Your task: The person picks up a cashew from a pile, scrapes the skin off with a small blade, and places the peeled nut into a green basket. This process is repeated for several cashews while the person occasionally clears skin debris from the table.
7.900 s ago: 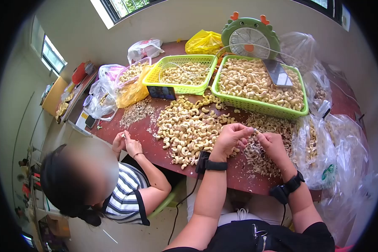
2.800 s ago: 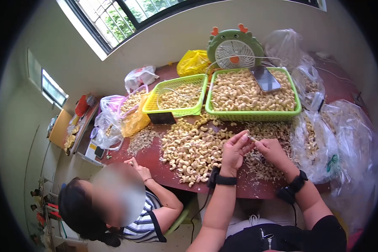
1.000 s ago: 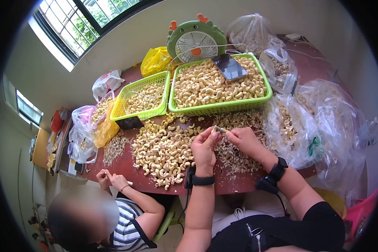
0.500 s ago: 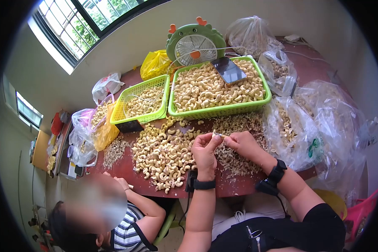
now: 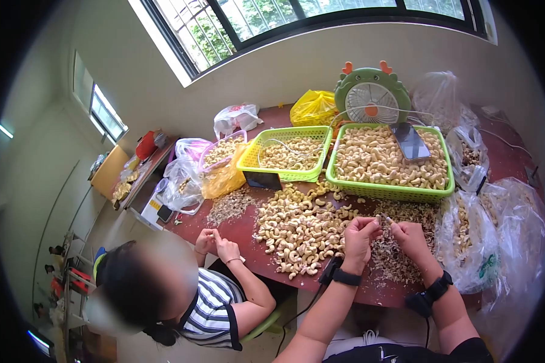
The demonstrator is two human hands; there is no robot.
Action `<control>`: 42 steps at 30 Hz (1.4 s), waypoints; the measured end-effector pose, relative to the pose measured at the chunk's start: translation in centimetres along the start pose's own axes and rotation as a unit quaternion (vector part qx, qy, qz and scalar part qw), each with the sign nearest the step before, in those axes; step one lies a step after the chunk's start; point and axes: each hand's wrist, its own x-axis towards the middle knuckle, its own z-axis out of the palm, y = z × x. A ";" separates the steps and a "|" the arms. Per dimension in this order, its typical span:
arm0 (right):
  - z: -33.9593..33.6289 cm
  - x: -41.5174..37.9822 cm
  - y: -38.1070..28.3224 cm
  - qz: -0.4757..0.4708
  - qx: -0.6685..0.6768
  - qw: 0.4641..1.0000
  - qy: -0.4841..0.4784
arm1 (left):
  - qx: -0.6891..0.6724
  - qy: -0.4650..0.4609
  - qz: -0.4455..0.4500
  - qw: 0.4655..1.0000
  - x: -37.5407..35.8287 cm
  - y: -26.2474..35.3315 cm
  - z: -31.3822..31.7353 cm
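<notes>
Beside the cashew pile (image 5: 303, 233), the left hand (image 5: 360, 241) pinches something unclear and the right hand (image 5: 410, 239) pinches a slim tool (image 5: 386, 218).

Glossy black phone (image 5: 410, 141), green plastic basket (image 5: 391, 191)

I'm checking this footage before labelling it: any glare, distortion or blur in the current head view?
Head view: bright, pale windows; glare on the phone; curved table edge and black corners, suggesting a wide lens; the co-worker's face blurred out; cashew pile fairly sharp.
</notes>
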 end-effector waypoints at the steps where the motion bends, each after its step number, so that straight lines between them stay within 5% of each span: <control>1: 0.0 -0.1 -0.3 -0.009 -0.003 1.000 0.004 | 0.000 0.003 0.004 1.000 0.0 0.0 0.0; 18: -0.1 -0.1 -0.5 -0.029 0.002 0.999 -0.035 | -0.096 -0.028 -0.029 0.995 -0.1 0.5 0.8; 42: 0.3 0.1 0.0 -0.040 -0.035 0.998 -0.016 | -0.021 0.013 0.018 1.000 -0.3 0.2 1.0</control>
